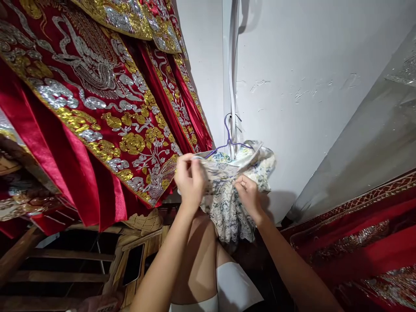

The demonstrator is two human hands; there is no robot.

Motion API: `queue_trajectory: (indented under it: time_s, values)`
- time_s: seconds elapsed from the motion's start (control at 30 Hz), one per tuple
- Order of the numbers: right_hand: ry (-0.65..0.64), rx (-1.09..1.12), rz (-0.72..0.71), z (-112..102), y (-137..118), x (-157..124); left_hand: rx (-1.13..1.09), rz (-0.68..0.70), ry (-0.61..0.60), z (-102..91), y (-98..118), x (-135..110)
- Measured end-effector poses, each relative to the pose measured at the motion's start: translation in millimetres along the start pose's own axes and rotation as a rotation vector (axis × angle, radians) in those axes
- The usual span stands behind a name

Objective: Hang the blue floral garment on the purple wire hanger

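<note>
Floral garment [227, 216] likely light, soft; take by top edge. Right hand [247, 190] pinches it; left hand [191, 180] blurred, grip unclear.

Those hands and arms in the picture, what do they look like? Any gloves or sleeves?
The left hand and right hand are bare, with no gloves. The left forearm and right forearm show no sleeves, watch or bracelet. The left fingers are blurred.
</note>
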State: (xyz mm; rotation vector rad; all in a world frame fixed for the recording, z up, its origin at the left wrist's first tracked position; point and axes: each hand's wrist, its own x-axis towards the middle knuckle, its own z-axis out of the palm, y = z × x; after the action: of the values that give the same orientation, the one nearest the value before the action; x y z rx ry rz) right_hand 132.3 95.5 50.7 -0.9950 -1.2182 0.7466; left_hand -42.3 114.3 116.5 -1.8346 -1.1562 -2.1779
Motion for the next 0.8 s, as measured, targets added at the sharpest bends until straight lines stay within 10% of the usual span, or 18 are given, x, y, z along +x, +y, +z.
queue_trajectory:
  time_s: [0.13,0.3,0.53,0.73,0.8]
  values:
    - [0.005,0.069,0.141,-7,28,-46,-0.324,-0.489,0.365,-23.8,-50,-9]
    - [0.099,0.312,0.295,-2,40,-103,-0.688,-1.074,0.458,-30.1,-84,-77]
    - [-0.080,0.252,0.320,-28,44,-114,-0.659,-1.179,0.341,-12.7,-62,-187]
    - [-0.456,-0.017,0.595,-55,54,-115,-0.788,-1.181,0.146,-16.8,-30,-182]
    - [-0.387,-0.101,0.581,-51,57,-114,-0.832,-1.155,0.031,-16.9,-12,-176]
